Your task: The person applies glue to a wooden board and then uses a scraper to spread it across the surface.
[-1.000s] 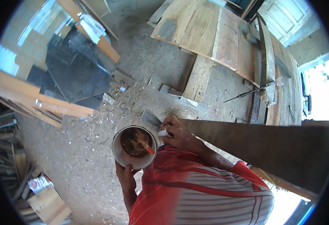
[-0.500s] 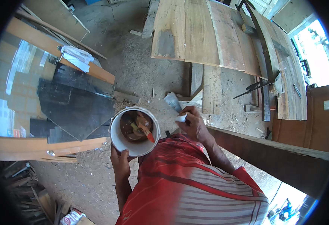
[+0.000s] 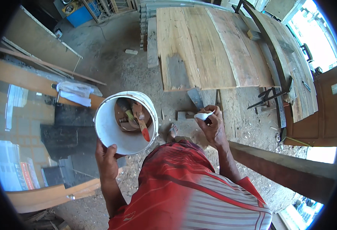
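My left hand (image 3: 107, 159) grips the lower rim of a white bucket (image 3: 147, 105), thumb over the edge, the bucket tilted so its mouth faces me. In it lie a red-ended wooden-handled tool (image 3: 144, 131) and a dark tool with a yellow-green neck (image 3: 129, 114); their working ends are hard to make out on the brownish bottom. My right hand (image 3: 213, 130) is closed on a scraper with a broad grey blade (image 3: 195, 98) pointing away from me. A small white spoon-shaped piece (image 3: 203, 115) shows at my fingers; whether it is the scraper's handle I cannot tell.
A plank-topped table (image 3: 199, 50) stands ahead, with a dark wooden beam (image 3: 266, 42) across it. A glass-paned frame bearing a white cloth (image 3: 74, 93) lies at left. Another thick beam (image 3: 276, 165) runs close on my right. Wood chips litter the floor.
The bucket has moved left and slightly up with my left hand. My right hand has shifted right with the scraper. The view has tilted, so the plank table sits lower.
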The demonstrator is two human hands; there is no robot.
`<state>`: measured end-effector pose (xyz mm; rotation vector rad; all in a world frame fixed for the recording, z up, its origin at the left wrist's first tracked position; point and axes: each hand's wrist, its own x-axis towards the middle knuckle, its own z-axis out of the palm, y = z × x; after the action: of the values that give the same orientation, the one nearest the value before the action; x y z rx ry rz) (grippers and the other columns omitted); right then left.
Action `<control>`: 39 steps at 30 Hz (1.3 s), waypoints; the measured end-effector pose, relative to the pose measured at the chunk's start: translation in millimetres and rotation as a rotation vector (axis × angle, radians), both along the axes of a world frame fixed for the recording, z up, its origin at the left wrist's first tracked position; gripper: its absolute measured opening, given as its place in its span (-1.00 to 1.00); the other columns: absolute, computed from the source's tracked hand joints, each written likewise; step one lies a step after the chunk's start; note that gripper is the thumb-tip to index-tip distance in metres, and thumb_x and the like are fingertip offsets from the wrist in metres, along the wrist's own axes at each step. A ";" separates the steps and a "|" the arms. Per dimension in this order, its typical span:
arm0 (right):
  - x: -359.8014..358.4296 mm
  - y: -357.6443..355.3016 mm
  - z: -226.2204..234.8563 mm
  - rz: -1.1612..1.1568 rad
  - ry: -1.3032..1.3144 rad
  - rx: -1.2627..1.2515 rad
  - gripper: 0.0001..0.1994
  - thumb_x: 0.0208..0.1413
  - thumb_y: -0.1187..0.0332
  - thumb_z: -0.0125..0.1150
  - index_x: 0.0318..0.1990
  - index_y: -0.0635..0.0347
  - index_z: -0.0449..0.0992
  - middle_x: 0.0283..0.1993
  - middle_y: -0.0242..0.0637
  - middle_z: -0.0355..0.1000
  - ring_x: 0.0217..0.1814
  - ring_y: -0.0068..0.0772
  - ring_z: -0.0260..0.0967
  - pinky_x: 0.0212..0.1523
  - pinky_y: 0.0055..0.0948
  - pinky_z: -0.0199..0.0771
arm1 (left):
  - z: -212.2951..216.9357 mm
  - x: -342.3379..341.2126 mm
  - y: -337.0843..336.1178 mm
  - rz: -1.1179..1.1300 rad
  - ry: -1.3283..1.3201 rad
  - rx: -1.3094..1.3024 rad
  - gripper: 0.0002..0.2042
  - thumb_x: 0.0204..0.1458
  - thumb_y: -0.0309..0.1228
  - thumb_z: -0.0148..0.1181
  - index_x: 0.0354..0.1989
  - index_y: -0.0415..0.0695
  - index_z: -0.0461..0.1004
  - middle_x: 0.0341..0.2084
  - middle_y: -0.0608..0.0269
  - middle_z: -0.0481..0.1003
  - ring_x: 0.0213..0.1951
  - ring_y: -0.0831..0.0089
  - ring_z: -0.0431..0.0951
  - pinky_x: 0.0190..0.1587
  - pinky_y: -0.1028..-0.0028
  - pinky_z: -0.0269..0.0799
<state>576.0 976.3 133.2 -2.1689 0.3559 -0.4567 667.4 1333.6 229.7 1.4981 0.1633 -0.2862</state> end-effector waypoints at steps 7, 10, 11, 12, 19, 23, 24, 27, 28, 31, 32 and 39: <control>82.0 -39.9 -17.5 -0.249 -0.082 0.070 -0.78 0.13 0.43 0.44 -0.10 0.32 0.64 0.03 -0.11 0.40 -0.07 -0.25 0.47 -0.12 -0.32 0.53 | 23.0 103.7 -17.5 -0.066 -0.111 0.036 -0.39 0.19 -0.50 0.07 0.46 -0.25 0.16 0.12 0.11 0.47 0.02 0.40 0.59 -0.15 0.43 0.68; 105.1 -55.1 -29.0 -0.352 -0.136 0.021 -0.75 0.13 0.42 0.45 -0.09 0.34 0.63 0.02 -0.11 0.40 -0.04 -0.23 0.45 -0.11 -0.31 0.51 | 33.8 143.3 -33.2 -0.083 -0.169 0.008 -0.37 0.20 -0.50 0.07 0.48 -0.28 0.12 0.16 0.09 0.45 0.05 0.40 0.58 -0.10 0.46 0.65; 111.1 -61.8 -31.2 -0.383 -0.140 0.012 -0.75 0.12 0.41 0.46 -0.09 0.34 0.63 0.02 -0.11 0.40 -0.05 -0.23 0.45 -0.11 -0.31 0.51 | 35.4 160.2 -38.3 -0.112 -0.189 0.001 -0.37 0.21 -0.49 0.07 0.48 -0.29 0.12 0.17 0.08 0.45 0.07 0.38 0.57 -0.07 0.44 0.65; 115.4 -63.5 -32.1 -0.417 -0.132 0.006 -0.74 0.12 0.41 0.46 -0.08 0.35 0.63 0.02 -0.12 0.40 -0.05 -0.24 0.45 -0.11 -0.32 0.50 | 33.8 178.5 -41.3 -0.145 -0.198 -0.001 -0.37 0.21 -0.49 0.07 0.48 -0.30 0.11 0.19 0.06 0.44 0.09 0.36 0.57 -0.05 0.42 0.66; 147.1 -64.7 -36.8 -0.645 -0.063 -0.049 -0.72 0.10 0.40 0.48 -0.09 0.39 0.63 0.03 -0.11 0.42 -0.13 -0.30 0.47 -0.18 -0.37 0.53 | 37.1 332.2 -104.3 -0.446 -0.208 -0.081 -0.37 0.23 -0.47 0.06 0.49 -0.25 0.10 0.25 0.04 0.41 0.18 0.27 0.55 0.05 0.26 0.69; 172.6 -62.5 -41.7 -0.771 -0.075 -0.120 -0.74 0.08 0.41 0.49 -0.11 0.34 0.64 -0.01 -0.08 0.45 -0.14 -0.24 0.49 -0.20 -0.33 0.52 | 42.0 420.4 -146.1 -0.613 -0.131 -0.108 -0.37 0.23 -0.46 0.09 0.49 -0.24 0.12 0.25 0.09 0.41 0.18 0.30 0.54 0.02 0.24 0.70; 180.4 -58.7 -44.3 -0.806 -0.067 -0.142 -0.75 0.08 0.42 0.49 -0.12 0.33 0.65 -0.02 -0.08 0.46 -0.14 -0.23 0.49 -0.20 -0.32 0.52 | 39.2 443.2 -153.1 -0.648 -0.113 -0.088 -0.37 0.23 -0.46 0.09 0.49 -0.24 0.12 0.25 0.10 0.41 0.19 0.30 0.53 0.02 0.24 0.70; 207.4 -48.0 -53.7 -0.957 -0.021 -0.190 -0.75 0.08 0.37 0.49 -0.13 0.29 0.66 -0.03 -0.10 0.48 -0.15 -0.22 0.51 -0.19 -0.30 0.53 | 34.6 503.3 -164.7 -0.769 -0.103 -0.057 -0.37 0.22 -0.48 0.10 0.49 -0.25 0.14 0.25 0.10 0.41 0.19 0.35 0.53 0.07 0.33 0.66; 217.0 -45.6 -54.0 -1.001 0.006 -0.230 -0.75 0.08 0.36 0.49 -0.13 0.29 0.66 -0.02 -0.11 0.49 -0.16 -0.22 0.51 -0.18 -0.30 0.53 | 33.0 518.9 -170.6 -0.795 -0.114 -0.047 -0.37 0.22 -0.48 0.11 0.49 -0.26 0.14 0.26 0.10 0.40 0.18 0.36 0.53 0.09 0.35 0.65; 242.0 -46.2 -63.7 -1.217 0.075 -0.171 -0.72 0.10 0.29 0.50 -0.11 0.27 0.67 -0.01 -0.16 0.50 -0.18 -0.30 0.53 -0.15 -0.34 0.53 | 27.0 564.8 -194.4 -0.906 -0.121 -0.043 -0.37 0.22 -0.50 0.09 0.48 -0.29 0.12 0.23 0.08 0.43 0.16 0.37 0.54 0.09 0.36 0.65; 245.5 -45.1 -69.1 -1.278 0.105 -0.169 -0.71 0.11 0.27 0.50 -0.11 0.26 0.67 -0.01 -0.17 0.50 -0.18 -0.32 0.53 -0.15 -0.35 0.53 | 24.8 579.8 -200.1 -0.956 -0.095 -0.026 -0.37 0.22 -0.50 0.09 0.48 -0.29 0.12 0.22 0.07 0.44 0.15 0.37 0.55 0.07 0.34 0.67; 285.7 -67.4 -67.2 -1.343 -0.037 -0.065 -0.71 0.13 0.25 0.49 -0.09 0.25 0.69 -0.06 -0.22 0.48 -0.19 -0.39 0.47 -0.17 -0.36 0.49 | 3.5 656.7 -265.8 -1.127 -0.083 -0.052 -0.39 0.23 -0.46 0.09 0.46 -0.29 0.13 0.17 0.04 0.46 0.04 0.35 0.64 -0.17 0.36 0.79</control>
<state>861.7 908.9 66.0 -1.6819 1.7893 -1.2076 1324.0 1067.8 233.2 1.4129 -0.7812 -1.1058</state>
